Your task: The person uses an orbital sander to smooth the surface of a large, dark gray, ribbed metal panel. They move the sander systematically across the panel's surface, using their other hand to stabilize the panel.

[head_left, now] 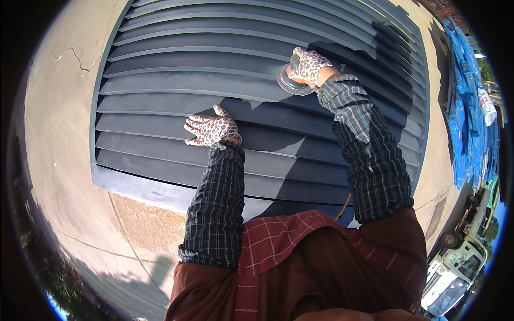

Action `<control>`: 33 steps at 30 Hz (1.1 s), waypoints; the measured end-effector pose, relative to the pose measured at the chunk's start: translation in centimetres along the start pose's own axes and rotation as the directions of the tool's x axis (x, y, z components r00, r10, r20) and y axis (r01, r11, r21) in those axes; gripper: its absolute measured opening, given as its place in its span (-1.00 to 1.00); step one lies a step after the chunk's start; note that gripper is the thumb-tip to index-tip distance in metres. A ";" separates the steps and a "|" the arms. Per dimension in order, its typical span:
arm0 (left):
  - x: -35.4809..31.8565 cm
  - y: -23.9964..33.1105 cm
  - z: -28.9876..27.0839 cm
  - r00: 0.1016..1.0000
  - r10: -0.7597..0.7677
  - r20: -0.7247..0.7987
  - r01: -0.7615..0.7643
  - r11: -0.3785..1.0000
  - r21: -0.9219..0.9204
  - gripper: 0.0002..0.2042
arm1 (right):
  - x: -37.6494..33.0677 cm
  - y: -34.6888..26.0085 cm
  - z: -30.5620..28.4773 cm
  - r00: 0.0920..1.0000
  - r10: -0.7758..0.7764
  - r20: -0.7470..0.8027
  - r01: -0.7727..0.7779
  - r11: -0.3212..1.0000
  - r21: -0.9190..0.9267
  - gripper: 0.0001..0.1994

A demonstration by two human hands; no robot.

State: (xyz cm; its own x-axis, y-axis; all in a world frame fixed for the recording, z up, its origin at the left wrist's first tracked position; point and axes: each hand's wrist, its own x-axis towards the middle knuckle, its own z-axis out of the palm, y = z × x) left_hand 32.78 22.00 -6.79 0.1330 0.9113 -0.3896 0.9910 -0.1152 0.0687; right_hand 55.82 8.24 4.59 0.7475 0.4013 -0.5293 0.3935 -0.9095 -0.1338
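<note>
Right hand: our right hand (309,65), in a spotted glove, is closed around a small round disc tool (293,84) and holds its flat face against a slat in the upper middle of the louvre.
Left hand: our left hand (210,128), in a matching glove, lies open and flat with fingers spread on a slat lower down and to the left; it grips nothing and only braces against the panel.
Grip: the right one is wrapped tight on the tool; the left one is fully open, palm on the slat.
Work piece: a large grey-blue louvred vent (176,69) set into a pale rendered wall (64,134); its slats run across the whole view and its frame shows along the left and lower edges.
Progress: we judge the work is partway. The slats look an even grey-blue wherever sun reaches them, and we cannot make out a clear border between treated and untreated metal, so how much is left is hard to tell; the disc sits near the middle of the panel.
Surface: ribbed, overlapping slats, matte, with our own shadow falling dark across the centre and right.
Cord: a thin yellowish line (344,206) shows near our right elbow; where it leads is hidden.
Surroundings: outdoors in strong sun, high up; a blue tarpaulin (465,107) hangs at the right, and a white truck (452,267) stands far below.
</note>
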 end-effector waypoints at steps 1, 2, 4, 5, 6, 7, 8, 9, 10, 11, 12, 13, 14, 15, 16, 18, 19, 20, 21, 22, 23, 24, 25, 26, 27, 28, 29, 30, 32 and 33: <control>0.0 0.0 0.0 1.000 0.001 0.001 -0.001 1.000 0.003 -0.12 | 0.4 0.0 0.3 1.000 -0.005 -0.013 0.005 1.000 -0.006 -0.26; 0.0 0.0 0.0 1.000 0.000 -0.001 0.000 1.000 0.007 -0.12 | 0.5 -0.3 0.5 1.000 -0.012 -0.025 0.012 1.000 -0.010 -0.24; 0.0 -0.1 0.0 1.000 -0.002 -0.004 0.002 1.000 0.002 -0.12 | 0.7 -0.5 0.2 1.000 0.000 0.013 0.000 1.000 -0.024 -0.20; 0.1 -0.1 0.0 1.000 -0.001 -0.005 0.001 1.000 0.000 -0.12 | 0.6 -0.4 0.2 1.000 0.003 0.012 -0.003 1.000 -0.025 -0.21; 0.1 -0.1 0.0 1.000 0.002 -0.001 -0.002 1.000 -0.002 -0.13 | 0.6 -0.3 0.2 1.000 0.007 0.011 -0.007 1.000 -0.026 -0.21; 0.0 0.0 -0.1 1.000 0.005 0.004 -0.005 1.000 -0.005 -0.13 | 0.3 0.3 0.0 1.000 0.002 0.029 -0.002 1.000 -0.002 -0.23; 0.0 0.0 -0.1 1.000 0.008 0.010 -0.008 1.000 -0.009 -0.13 | 0.2 1.1 0.1 1.000 0.012 0.015 -0.012 1.000 0.009 -0.24; 0.1 -0.1 0.0 1.000 0.004 0.002 -0.004 1.000 -0.007 -0.13 | 0.0 1.9 0.2 1.000 0.015 0.001 -0.015 1.000 0.020 -0.25; 0.2 -0.3 0.2 1.000 0.000 -0.007 0.000 1.000 -0.005 -0.12 | -0.2 2.8 0.3 1.000 0.018 -0.012 -0.018 0.999 0.031 -0.26; 0.3 -0.4 0.4 1.000 -0.004 -0.013 0.004 1.000 -0.003 -0.12 | -0.6 3.6 0.2 1.000 0.009 -0.024 -0.009 1.000 0.014 -0.28; 0.1 -0.1 0.2 1.000 0.007 -0.010 -0.007 1.000 -0.006 -0.12 | -0.3 6.0 0.3 0.999 -0.012 -0.035 0.013 0.999 0.032 -0.30; 0.2 -0.1 0.2 1.000 0.003 -0.008 -0.004 1.000 -0.005 -0.12 | -1.0 6.5 0.0 0.999 0.023 -0.031 -0.022 0.999 0.047 -0.30; 0.2 -0.1 0.2 1.000 0.003 -0.004 -0.003 1.000 -0.007 -0.12 | -2.0 6.9 -0.5 0.998 0.062 -0.027 -0.060 0.996 0.061 -0.31; 0.2 0.0 0.2 1.000 0.004 -0.008 -0.004 1.000 -0.009 -0.11 | -1.6 8.3 0.0 0.993 0.089 -0.077 -0.086 0.996 0.036 -0.29; 0.1 0.1 0.2 1.000 0.009 -0.008 -0.010 1.000 -0.013 -0.11 | -1.8 10.0 0.0 0.990 0.107 -0.087 -0.095 0.987 0.131 -0.33; 0.2 -0.1 0.4 1.000 0.002 -0.009 -0.002 1.000 -0.014 -0.11 | -1.7 12.1 -0.4 0.995 0.094 -0.029 -0.089 0.986 0.143 -0.24; 0.2 -0.2 0.4 1.000 0.000 -0.008 0.000 1.000 -0.015 -0.12 | -1.6 12.8 -0.4 0.991 0.132 -0.012 -0.129 0.983 0.134 -0.23; 0.2 -0.1 0.5 1.000 0.005 -0.005 -0.005 1.000 -0.018 -0.12 | -1.4 14.1 -0.2 0.985 0.172 -0.014 -0.170 0.979 0.110 -0.22; 0.2 0.0 0.7 1.000 0.006 -0.008 -0.006 1.000 -0.011 -0.12 | -1.1 15.4 0.1 0.982 0.187 -0.039 -0.182 0.977 0.109 -0.22; 0.2 0.0 0.6 1.000 0.007 -0.006 -0.007 1.000 -0.015 -0.11 | -1.3 15.2 0.0 0.979 0.195 -0.062 -0.188 0.976 0.109 -0.22; 0.2 -0.1 0.6 1.000 0.007 -0.005 -0.007 1.000 -0.018 -0.11 | -1.4 14.8 -0.1 0.975 0.214 -0.054 -0.208 0.973 0.102 -0.26; 0.2 -0.1 0.5 1.000 0.007 -0.003 -0.007 1.000 -0.022 -0.11 | -1.5 14.4 -0.2 0.981 0.191 -0.037 -0.186 0.976 0.111 -0.28; 0.2 -0.1 0.4 1.000 0.005 -0.004 -0.005 1.000 -0.018 -0.10 | -1.5 14.0 -0.3 0.986 0.168 -0.021 -0.164 0.979 0.119 -0.31; 0.3 -0.2 0.5 1.000 -0.001 -0.010 0.000 1.000 -0.020 -0.10 | -1.7 12.8 -0.4 0.990 0.140 -0.007 -0.138 0.982 0.130 -0.33; 0.4 -0.2 0.6 1.000 -0.007 -0.016 0.007 1.000 -0.022 -0.10 | -1.5 11.8 -0.3 0.992 0.127 -0.025 -0.121 0.978 0.171 -0.38; 0.5 -0.5 0.8 1.000 -0.019 -0.023 0.019 1.000 -0.020 -0.10 | -1.8 9.3 -0.9 0.970 0.199 0.141 -0.233 0.928 0.291 -0.37; 0.5 -0.3 0.7 1.000 -0.009 -0.018 0.009 1.000 -0.018 -0.10 | -1.4 8.7 -0.6 0.984 0.166 0.061 -0.174 0.966 0.193 -0.34; 0.4 0.0 0.6 1.000 0.001 -0.012 -0.001 1.000 -0.017 -0.10 | -0.9 8.2 -0.3 0.992 0.123 -0.015 -0.121 0.989 0.088 -0.32; 0.3 -0.1 0.4 1.000 -0.002 -0.007 0.001 1.000 -0.014 -0.10 | 0.0 6.3 0.3 0.997 0.071 -0.022 -0.069 0.993 0.100 -0.28; 0.2 -0.1 0.3 1.000 0.008 -0.010 -0.008 1.000 -0.011 -0.10 | 0.3 5.4 0.5 0.998 0.066 -0.020 -0.064 0.994 0.084 -0.29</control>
State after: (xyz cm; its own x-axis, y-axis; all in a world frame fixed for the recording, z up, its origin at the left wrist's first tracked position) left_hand 32.69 22.09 -7.19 0.1403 0.9143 -0.3800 0.9897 -0.1181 0.0813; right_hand 57.96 3.37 3.29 0.7824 0.3422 -0.5203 0.2981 -0.9393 -0.1696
